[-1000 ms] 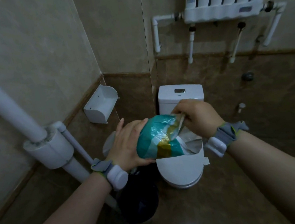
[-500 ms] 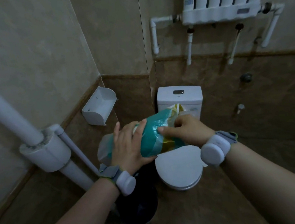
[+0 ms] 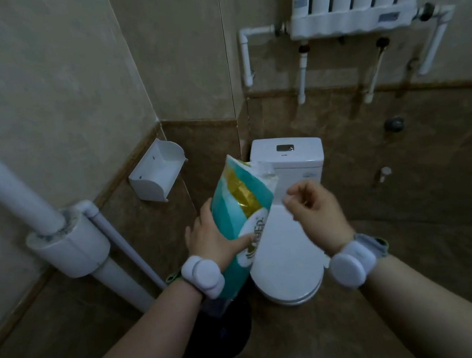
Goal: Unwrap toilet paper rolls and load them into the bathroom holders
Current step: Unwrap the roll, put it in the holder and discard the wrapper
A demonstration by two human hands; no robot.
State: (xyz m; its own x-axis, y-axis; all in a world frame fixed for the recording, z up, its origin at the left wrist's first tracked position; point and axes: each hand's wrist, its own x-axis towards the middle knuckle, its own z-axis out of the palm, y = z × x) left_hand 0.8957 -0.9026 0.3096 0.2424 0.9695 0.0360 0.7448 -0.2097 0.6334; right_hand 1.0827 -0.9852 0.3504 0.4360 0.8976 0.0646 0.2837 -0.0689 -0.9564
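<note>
Toilet paper pack [image 3: 240, 208], in teal, white and gold wrapping, stands tilted in the air above the front-left edge of the closed toilet lid [image 3: 285, 250], its torn top end leaning toward the cistern [image 3: 286, 154]. I hold it with my left hand [image 3: 211, 238], palm against its left side and the thumb pressed across the printed white label low on the wrapper. My right hand [image 3: 315, 213] is off the pack, just beside its right edge, over the lid; its fingers are loosely curled with thumb and forefinger pinched together, and motion blur keeps me from telling whether a scrap of wrapper is between them. Both wrists wear white round trackers on grey straps. On the left wall, near the corner, the white holder [image 3: 157, 173] hangs open with nothing in it. A dark bin [image 3: 227, 337] sits on the floor below my left wrist, beside the toilet bowl.
</note>
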